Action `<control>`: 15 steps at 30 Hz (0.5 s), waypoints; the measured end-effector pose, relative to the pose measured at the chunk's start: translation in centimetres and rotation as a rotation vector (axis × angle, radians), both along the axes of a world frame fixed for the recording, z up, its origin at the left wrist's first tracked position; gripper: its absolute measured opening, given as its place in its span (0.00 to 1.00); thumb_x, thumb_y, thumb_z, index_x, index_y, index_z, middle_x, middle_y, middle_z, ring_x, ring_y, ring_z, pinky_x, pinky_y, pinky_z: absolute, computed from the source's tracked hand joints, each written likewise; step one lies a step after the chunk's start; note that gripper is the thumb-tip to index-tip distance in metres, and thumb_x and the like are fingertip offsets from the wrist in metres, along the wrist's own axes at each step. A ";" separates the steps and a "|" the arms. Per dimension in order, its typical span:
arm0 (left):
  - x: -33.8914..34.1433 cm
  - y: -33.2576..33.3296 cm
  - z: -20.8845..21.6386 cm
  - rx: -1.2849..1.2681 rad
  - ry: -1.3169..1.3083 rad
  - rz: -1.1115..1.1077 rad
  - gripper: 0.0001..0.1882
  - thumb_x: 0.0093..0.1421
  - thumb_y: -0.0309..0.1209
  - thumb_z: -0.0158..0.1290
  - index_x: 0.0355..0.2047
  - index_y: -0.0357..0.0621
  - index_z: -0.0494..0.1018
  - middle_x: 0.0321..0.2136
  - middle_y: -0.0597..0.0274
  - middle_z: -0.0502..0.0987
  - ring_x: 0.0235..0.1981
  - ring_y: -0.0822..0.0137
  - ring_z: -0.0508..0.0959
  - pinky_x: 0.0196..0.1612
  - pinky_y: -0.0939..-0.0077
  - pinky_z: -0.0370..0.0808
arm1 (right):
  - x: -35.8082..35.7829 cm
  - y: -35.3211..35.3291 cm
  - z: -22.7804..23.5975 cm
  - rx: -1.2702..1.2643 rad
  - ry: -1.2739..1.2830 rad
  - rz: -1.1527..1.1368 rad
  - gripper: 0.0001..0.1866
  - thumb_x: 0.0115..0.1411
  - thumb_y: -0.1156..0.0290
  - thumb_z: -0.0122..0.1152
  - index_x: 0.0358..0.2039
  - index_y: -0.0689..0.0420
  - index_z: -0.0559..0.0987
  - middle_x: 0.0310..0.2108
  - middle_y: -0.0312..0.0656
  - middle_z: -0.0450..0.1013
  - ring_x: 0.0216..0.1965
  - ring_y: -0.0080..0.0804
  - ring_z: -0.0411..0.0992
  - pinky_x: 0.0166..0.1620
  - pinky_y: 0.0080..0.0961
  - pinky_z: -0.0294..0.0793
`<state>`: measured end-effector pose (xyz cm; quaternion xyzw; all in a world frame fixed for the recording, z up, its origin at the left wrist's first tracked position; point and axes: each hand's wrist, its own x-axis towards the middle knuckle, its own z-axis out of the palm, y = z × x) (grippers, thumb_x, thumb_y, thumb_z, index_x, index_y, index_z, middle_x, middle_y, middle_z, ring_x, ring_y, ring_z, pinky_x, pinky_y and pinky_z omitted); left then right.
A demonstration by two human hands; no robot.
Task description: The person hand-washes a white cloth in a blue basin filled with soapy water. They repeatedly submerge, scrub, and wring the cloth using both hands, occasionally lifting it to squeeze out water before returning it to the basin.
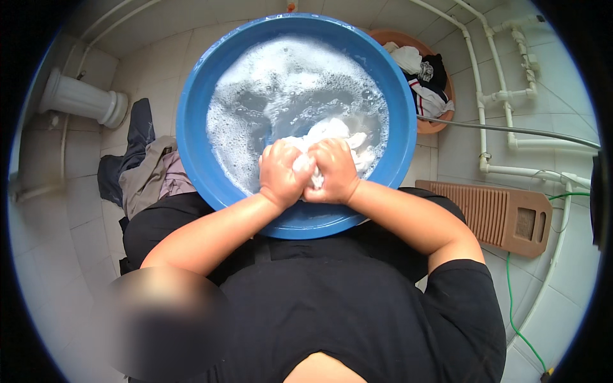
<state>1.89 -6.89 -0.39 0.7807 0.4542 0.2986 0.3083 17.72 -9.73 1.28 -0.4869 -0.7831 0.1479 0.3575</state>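
Both hands are closed on a wet white cloth [331,129] at the near side of a large blue basin [195,150]. My left hand [285,171] grips a bunched part of it, with the fingers curled away from me. Pressed close beside it, my right hand [333,169] is wrapped round the same bunch. The rest of the cloth spreads beyond my knuckles into the soapy water [281,70]. White foam covers much of the surface, with darker open patches in the middle. What kind of garment the cloth is cannot be made out.
An orange-brown tub [450,121] of white and black clothes stands behind the basin's right. A brown washboard [485,214] lies at my right, near white wall pipes [476,83] and a green cord [511,300]. Dark and beige clothes [147,166] lie left, below a white pedestal [83,99].
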 end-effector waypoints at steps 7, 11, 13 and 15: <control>0.6 4.1 -2.5 -0.260 -0.210 -0.038 0.18 0.56 0.42 0.42 0.19 0.42 0.71 0.21 0.53 0.72 0.25 0.49 0.71 0.31 0.62 0.68 | 0.0 4.6 -2.0 -0.358 0.076 -0.012 0.16 0.40 0.55 0.56 0.20 0.56 0.72 0.21 0.49 0.70 0.28 0.48 0.70 0.34 0.39 0.67; 1.0 4.8 -3.1 -0.253 -0.263 0.085 0.21 0.58 0.47 0.40 0.24 0.44 0.73 0.24 0.51 0.74 0.29 0.48 0.73 0.32 0.63 0.69 | 0.5 7.2 -2.1 -0.660 0.089 -0.045 0.20 0.46 0.52 0.54 0.23 0.60 0.74 0.24 0.50 0.72 0.28 0.42 0.71 0.34 0.31 0.69; 1.2 4.8 -3.0 -0.193 -0.219 0.088 0.22 0.57 0.50 0.41 0.27 0.44 0.74 0.26 0.51 0.75 0.30 0.48 0.74 0.33 0.64 0.69 | 1.3 7.8 -4.1 -0.696 0.367 0.003 0.18 0.50 0.55 0.53 0.23 0.60 0.73 0.24 0.45 0.72 0.28 0.34 0.70 0.34 0.27 0.69; 1.0 4.6 -2.7 -0.103 -0.216 0.092 0.24 0.53 0.53 0.49 0.33 0.44 0.74 0.26 0.53 0.76 0.31 0.51 0.75 0.35 0.65 0.70 | 1.4 8.0 -3.9 -0.668 0.627 0.050 0.17 0.58 0.58 0.48 0.25 0.60 0.73 0.25 0.37 0.70 0.30 0.23 0.66 0.36 0.21 0.67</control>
